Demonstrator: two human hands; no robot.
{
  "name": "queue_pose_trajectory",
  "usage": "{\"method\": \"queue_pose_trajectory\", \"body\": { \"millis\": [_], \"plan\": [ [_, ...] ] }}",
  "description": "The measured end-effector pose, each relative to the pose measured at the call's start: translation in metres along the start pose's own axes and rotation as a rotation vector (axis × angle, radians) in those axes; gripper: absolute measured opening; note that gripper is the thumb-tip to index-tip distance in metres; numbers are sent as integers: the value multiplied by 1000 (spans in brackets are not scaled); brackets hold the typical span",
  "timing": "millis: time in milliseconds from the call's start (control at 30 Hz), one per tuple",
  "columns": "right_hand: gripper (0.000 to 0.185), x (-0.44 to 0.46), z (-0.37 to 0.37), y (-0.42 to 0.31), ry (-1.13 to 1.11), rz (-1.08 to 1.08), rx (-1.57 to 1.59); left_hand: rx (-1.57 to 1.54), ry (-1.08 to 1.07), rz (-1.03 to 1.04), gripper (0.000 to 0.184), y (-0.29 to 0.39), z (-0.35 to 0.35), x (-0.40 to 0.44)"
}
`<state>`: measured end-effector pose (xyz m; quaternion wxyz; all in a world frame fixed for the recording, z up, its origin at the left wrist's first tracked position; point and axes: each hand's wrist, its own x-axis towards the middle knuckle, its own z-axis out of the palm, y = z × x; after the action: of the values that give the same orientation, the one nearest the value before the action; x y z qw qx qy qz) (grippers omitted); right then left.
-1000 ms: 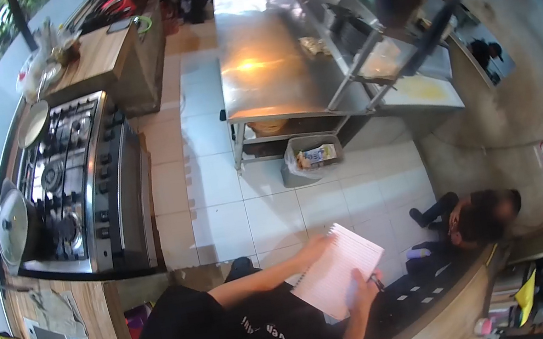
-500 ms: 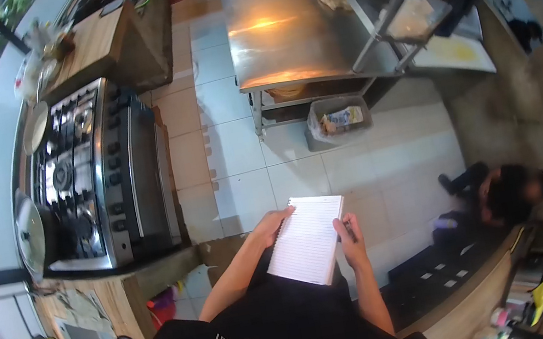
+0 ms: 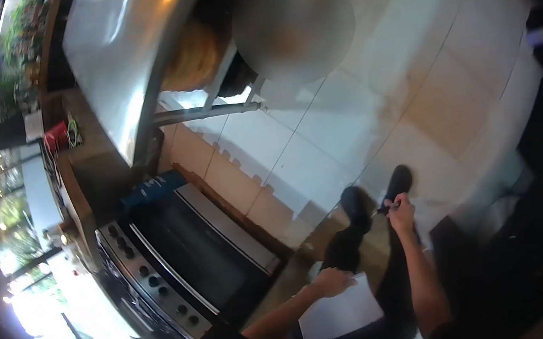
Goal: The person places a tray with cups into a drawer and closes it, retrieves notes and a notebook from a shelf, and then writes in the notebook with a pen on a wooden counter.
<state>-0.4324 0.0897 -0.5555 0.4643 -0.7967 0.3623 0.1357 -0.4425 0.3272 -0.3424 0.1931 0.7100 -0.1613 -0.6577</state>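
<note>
My left hand is closed on the upper edge of a white ruled notebook, which lies low near my lap. In this view the notebook's page looks blank and its lines are blurred out. My right hand is apart from the notebook, up and to its right, in front of my dark shoe. Its fingers are pinched around a small dark pen, only partly visible.
To the left is a steel stove with a dark oven door and knobs. A steel table stands beyond it. Pale tiles cover the floor. A round grey blur hides part of the upper middle. Bright windows are at far left.
The view has swung and tilted, bringing the stove front nearer. My right hand has let go of the notebook's right edge and moved away from it. My left hand still holds the notebook.
</note>
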Motion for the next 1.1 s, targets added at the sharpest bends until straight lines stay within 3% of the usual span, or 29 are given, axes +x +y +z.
{"method": "queue_pose_trajectory", "body": {
  "millis": [67, 100, 200, 267, 333, 467, 567, 600, 667, 800, 867, 967, 1000, 1067, 1100],
  "plan": [
    [33, 8, 28, -16, -36, -6, -22, -57, 42, 192, 45, -33, 4, 36],
    [40, 11, 31, -34, -172, 99, 28, -133, 5, 235, 38, -40, -9, 49],
    [38, 16, 83, -35, -325, -7, -287, -276, 12, 294, 24, -38, -37, 66],
    [32, 27, 63, -99, -448, -147, -98, -338, 66, 297, 23, -37, -38, 68],
    [30, 31, 62, -119, -481, -207, -51, -277, 129, 398, 26, -36, -48, 74],
    [29, 40, 59, -137, -387, -367, 42, -282, 147, 338, 22, -53, -37, 92],
    [30, 47, 55, -145, -455, -322, 94, -114, 202, 607, 25, -69, -38, 109],
    [30, 49, 56, -146, -456, -324, 89, -117, 204, 610, 25, -68, -43, 111],
    [30, 54, 58, -148, -390, -310, 77, 237, 331, 924, 20, -65, -58, 117],
    [27, 57, 66, -150, -345, -268, 179, 244, 399, 927, 24, -68, -61, 109],
    [23, 56, 62, -149, -386, -266, 252, -215, 341, 601, 17, -66, -58, 99],
    [22, 52, 85, -135, -394, -127, 186, -266, 208, 422, 17, -58, -70, 90],
    [22, 53, 103, -120, -364, -128, 161, -292, 278, 468, 17, -50, -75, 89],
    [27, 50, 123, -87, -361, 40, 687, -236, 290, 330, 22, -61, -62, 87],
    [31, 44, 111, -83, -297, 13, 548, -265, 226, 244, 27, -57, -63, 82]
  ]
}}
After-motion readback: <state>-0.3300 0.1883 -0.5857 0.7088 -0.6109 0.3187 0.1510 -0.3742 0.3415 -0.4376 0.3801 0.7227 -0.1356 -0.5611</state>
